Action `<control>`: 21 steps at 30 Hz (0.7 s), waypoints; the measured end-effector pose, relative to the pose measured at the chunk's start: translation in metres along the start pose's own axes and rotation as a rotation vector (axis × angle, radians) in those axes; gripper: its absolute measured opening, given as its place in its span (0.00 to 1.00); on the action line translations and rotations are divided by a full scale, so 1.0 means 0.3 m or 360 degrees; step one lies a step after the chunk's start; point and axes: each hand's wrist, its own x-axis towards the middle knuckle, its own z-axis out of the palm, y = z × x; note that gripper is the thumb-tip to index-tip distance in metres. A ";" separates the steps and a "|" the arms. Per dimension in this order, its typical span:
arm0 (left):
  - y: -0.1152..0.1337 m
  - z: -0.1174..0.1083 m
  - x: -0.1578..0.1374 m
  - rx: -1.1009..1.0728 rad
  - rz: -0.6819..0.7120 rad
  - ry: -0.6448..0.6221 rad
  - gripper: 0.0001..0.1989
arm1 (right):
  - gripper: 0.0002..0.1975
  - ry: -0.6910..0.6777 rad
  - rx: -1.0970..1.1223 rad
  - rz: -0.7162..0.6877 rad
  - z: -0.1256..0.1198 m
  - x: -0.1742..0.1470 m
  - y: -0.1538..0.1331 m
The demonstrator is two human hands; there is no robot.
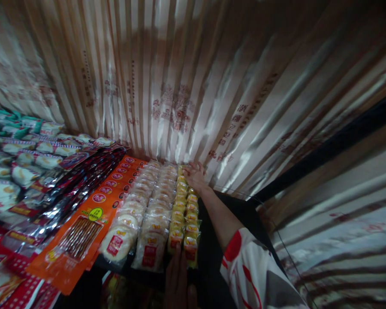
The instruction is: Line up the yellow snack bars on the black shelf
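Two rows of small yellow-wrapped packets run back from the front edge of a dark shelf. My right hand reaches to their far end by the curtain, fingers bent and apart. It touches or hovers over the rearmost packets; I cannot see anything held in it. My left hand lies at the near end with fingers stretched out, its tips at the front yellow packet. Beside these stand two rows of clear-wrapped round white cakes with red labels. Left of them, orange snack packs overlap in a row.
Dark shiny packets and white snack bags fill the left, with green bags behind. A pleated printed curtain hangs along the back. A black bar slants across the right. The black shelf surface shows beside the yellow rows.
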 end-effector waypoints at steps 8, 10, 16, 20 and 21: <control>0.025 -0.040 -0.012 -0.0110 -0.0122 -0.0052 0.27 | 0.22 0.0414 0.0675 0.0134 -0.073 -0.085 0.075; 0.038 -0.062 -0.022 -0.0122 -0.0148 -0.0100 0.25 | 0.24 0.0467 0.0775 0.0274 -0.106 -0.155 0.086; 0.055 -0.090 -0.037 -0.0116 0.0182 -0.0198 0.21 | 0.22 0.0475 0.0980 0.0259 -0.156 -0.423 0.091; 0.052 -0.060 -0.014 0.0117 0.0159 -0.0197 0.26 | 0.20 0.0436 0.1024 0.0361 -0.133 -0.542 0.113; 0.050 -0.052 -0.009 0.0184 0.0171 -0.0186 0.28 | 0.20 0.0425 0.1035 0.0374 -0.125 -0.556 0.120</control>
